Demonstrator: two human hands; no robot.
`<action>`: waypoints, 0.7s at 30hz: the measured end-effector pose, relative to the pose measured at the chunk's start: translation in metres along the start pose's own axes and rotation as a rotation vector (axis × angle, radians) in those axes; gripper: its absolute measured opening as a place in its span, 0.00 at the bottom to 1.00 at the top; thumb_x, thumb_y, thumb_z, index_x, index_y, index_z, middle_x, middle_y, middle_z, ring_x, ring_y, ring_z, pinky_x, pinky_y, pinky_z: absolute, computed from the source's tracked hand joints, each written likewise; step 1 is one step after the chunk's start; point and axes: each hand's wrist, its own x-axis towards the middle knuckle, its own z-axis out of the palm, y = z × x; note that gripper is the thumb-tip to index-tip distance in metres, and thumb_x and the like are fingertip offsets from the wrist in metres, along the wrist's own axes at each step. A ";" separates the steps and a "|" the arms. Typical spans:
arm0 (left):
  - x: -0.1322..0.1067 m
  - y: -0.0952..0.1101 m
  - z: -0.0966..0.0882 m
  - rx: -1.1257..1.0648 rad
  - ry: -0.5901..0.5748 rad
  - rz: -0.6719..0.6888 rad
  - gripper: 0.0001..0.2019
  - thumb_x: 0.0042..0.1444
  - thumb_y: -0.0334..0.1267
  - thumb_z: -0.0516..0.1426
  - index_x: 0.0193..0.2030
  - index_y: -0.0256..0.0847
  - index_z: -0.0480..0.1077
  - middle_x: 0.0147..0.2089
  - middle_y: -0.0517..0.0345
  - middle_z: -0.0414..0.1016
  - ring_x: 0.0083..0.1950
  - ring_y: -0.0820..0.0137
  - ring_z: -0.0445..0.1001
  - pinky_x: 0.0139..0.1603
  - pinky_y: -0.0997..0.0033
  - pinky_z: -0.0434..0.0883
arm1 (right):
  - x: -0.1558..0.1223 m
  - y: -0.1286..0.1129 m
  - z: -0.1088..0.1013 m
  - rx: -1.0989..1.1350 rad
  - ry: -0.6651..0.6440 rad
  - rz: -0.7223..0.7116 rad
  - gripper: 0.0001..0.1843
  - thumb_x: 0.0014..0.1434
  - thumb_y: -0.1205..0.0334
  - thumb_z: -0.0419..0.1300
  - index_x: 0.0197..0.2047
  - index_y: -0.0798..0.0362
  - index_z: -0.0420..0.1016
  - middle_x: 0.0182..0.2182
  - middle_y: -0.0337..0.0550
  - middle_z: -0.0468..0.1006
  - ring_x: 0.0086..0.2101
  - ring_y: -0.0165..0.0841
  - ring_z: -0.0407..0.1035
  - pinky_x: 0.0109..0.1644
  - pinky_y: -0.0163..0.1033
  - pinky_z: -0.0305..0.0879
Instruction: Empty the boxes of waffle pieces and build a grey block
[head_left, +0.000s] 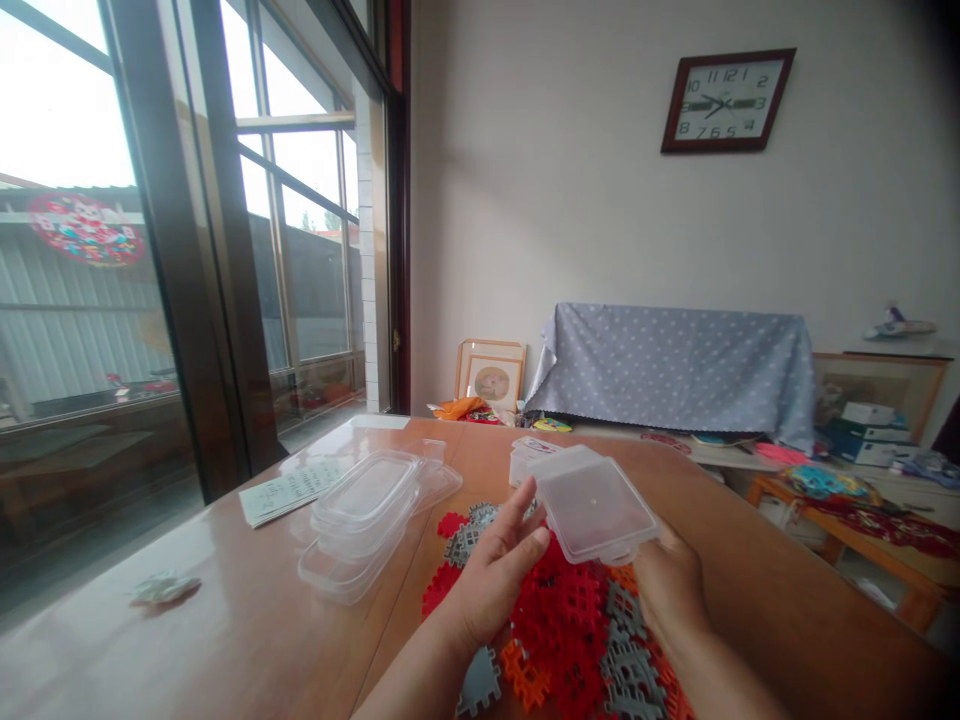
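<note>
A translucent plastic box (596,508), tilted with its flat square face toward me, hangs above the table. My right hand (670,575) grips its lower right corner; most of those fingers are hidden behind it. Beside the box's left edge, my left hand (499,575) has its fingers stretched and apart; whether the fingertips touch the box I cannot tell. Below both hands spreads a pile of notched plastic pieces: red pieces (566,620), grey pieces (634,655) and orange pieces (525,675).
Stacked clear plastic lids or containers (367,510) lie left of the pile, with a written paper pad (289,495) behind them. A small crumpled packet (165,588) sits at the left on the wooden table (300,650). White cards or boxes (525,458) stand behind the held box.
</note>
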 end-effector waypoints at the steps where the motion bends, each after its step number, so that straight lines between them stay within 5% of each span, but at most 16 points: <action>1: 0.000 -0.001 0.000 0.009 -0.019 -0.003 0.31 0.58 0.42 0.67 0.68 0.53 0.67 0.72 0.53 0.63 0.75 0.54 0.58 0.75 0.47 0.53 | 0.002 0.001 -0.001 0.026 0.001 0.016 0.20 0.49 0.56 0.70 0.43 0.57 0.82 0.26 0.39 0.81 0.26 0.34 0.74 0.27 0.33 0.69; 9: 0.004 -0.019 -0.021 0.367 0.129 0.056 0.26 0.60 0.45 0.64 0.64 0.48 0.71 0.70 0.49 0.67 0.73 0.52 0.62 0.75 0.45 0.52 | 0.027 0.008 -0.018 0.230 0.082 0.072 0.21 0.36 0.69 0.68 0.39 0.57 0.80 0.23 0.38 0.79 0.25 0.34 0.74 0.27 0.35 0.71; 21: 0.002 -0.025 -0.034 1.199 -0.091 0.146 0.22 0.58 0.39 0.61 0.60 0.50 0.73 0.59 0.48 0.76 0.64 0.48 0.69 0.68 0.47 0.59 | 0.063 0.008 -0.016 0.157 0.110 0.217 0.14 0.37 0.66 0.72 0.29 0.55 0.75 0.21 0.43 0.81 0.25 0.36 0.79 0.28 0.34 0.77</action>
